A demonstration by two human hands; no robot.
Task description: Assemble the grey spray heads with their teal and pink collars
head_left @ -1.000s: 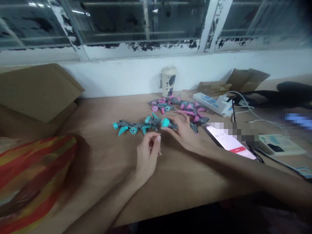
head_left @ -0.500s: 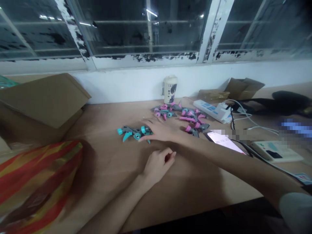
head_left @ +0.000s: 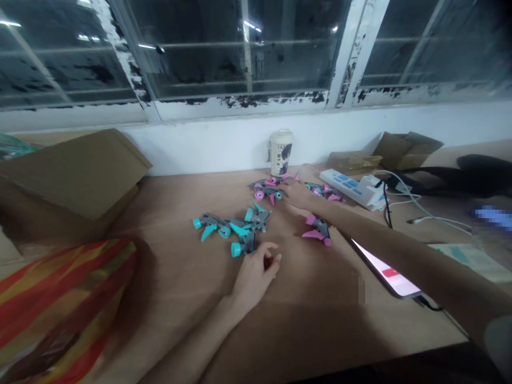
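Note:
Low over the front of the table is my left hand [head_left: 254, 274], its fingers loosely curled, thumb and index finger apart with nothing between them. Its knuckles are close to a teal-and-grey trigger spray head [head_left: 244, 242]. Several more teal spray heads [head_left: 214, 225] lie in a group just beyond it. My right hand [head_left: 298, 193] reaches to the back, fingers stretched out among pink and grey trigger spray heads [head_left: 266, 188]; its fingertips partly blend with the pile. A separate pink spray head [head_left: 318, 230] lies nearer, below my right forearm.
A paper cup [head_left: 281, 152] stands behind the pile by the wall. To the right are a power strip [head_left: 352, 186] with cables and a lit phone [head_left: 394, 274] partly under my right arm. Cardboard [head_left: 80, 170] and a red-yellow striped bag [head_left: 68, 304] take up the left.
My right hand has moved from the teal group back to the pink pile. More teal spray heads now show near my left hand, whose fingers have loosened. A pink one lies separate in front.

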